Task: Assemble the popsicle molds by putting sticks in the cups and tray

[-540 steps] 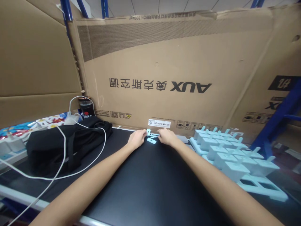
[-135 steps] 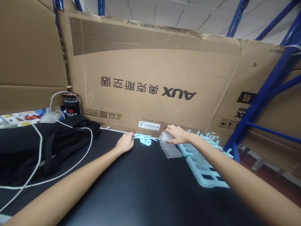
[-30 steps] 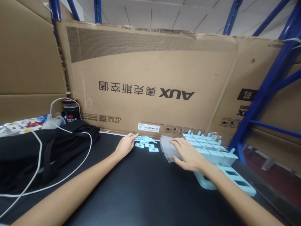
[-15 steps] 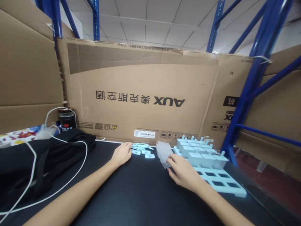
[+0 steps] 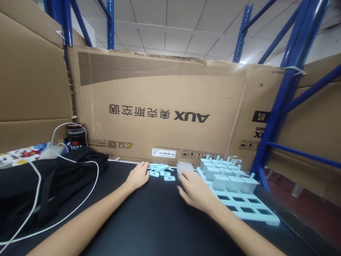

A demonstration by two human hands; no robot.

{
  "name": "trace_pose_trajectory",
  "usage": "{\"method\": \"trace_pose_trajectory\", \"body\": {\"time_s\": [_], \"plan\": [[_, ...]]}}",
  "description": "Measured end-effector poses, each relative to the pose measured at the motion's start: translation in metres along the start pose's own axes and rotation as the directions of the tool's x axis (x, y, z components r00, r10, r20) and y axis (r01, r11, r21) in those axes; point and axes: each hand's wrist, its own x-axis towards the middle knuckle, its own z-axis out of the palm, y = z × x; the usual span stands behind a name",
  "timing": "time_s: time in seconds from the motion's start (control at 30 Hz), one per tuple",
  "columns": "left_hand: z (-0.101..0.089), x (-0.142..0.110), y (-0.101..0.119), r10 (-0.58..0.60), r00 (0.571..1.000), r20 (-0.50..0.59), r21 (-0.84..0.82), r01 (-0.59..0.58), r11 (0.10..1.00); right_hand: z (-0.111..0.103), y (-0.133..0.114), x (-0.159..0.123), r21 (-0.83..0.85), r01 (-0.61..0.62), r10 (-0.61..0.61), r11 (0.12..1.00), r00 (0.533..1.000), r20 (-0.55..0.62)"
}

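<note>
My left hand (image 5: 137, 175) lies on the black table top, its fingers loosely stretched at the left edge of a small pile of light-blue ice-pop sticks (image 5: 160, 167). Square light-blue lids with holes (image 5: 169, 178) lie just in front of that pile. My right hand (image 5: 195, 187) is in front of the frosted, translucent ice-pop moulds (image 5: 184, 166), covering part of them. Its thumb stands apart from its fingers; whether the fingertips touch the moulds is hard to see. Right of it, a light-blue ice-pop rack (image 5: 258, 215) holds several lidded moulds (image 5: 223, 181) with sticks pointing up.
A large cardboard panel (image 5: 160, 89) closes off the back, with blue shelf posts (image 5: 282, 103) at the sides. At left are a black bag (image 5: 66, 177), a white cable (image 5: 97, 170) and a dark jar (image 5: 76, 137). The table's right edge (image 5: 301, 231) runs beside the rack.
The translucent moulds, tilted up under my right hand before, now sit lower and farther back. My right hand has shifted slightly left and its fingers have loosened. My left hand has stayed in place.
</note>
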Motion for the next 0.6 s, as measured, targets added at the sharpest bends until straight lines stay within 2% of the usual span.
{"method": "trace_pose_trajectory", "body": {"time_s": [0.1,0.23,0.33,0.47,0.6], "plan": [[0.003,0.002,-0.003,0.068,0.998,0.006,-0.074,-0.067,0.995,0.008,-0.015,0.037,-0.08,0.092,-0.085,0.992,0.992,0.096],[0.006,0.004,-0.006,0.161,0.986,0.032,-0.116,-0.156,0.981,0.034,-0.027,0.074,-0.085,0.044,-0.026,0.995,0.979,0.204],[0.007,0.005,-0.008,0.192,0.981,0.023,-0.127,-0.188,0.974,0.049,-0.031,0.085,-0.029,0.006,0.001,1.0,0.978,0.207],[0.01,0.006,-0.01,0.186,0.982,0.021,-0.128,-0.182,0.975,0.053,-0.028,0.092,0.004,-0.033,0.032,0.999,0.984,0.178],[0.011,0.006,-0.01,0.173,0.985,0.003,-0.094,-0.172,0.981,0.053,-0.02,0.105,0.027,-0.185,0.179,0.982,0.974,0.137]]}}
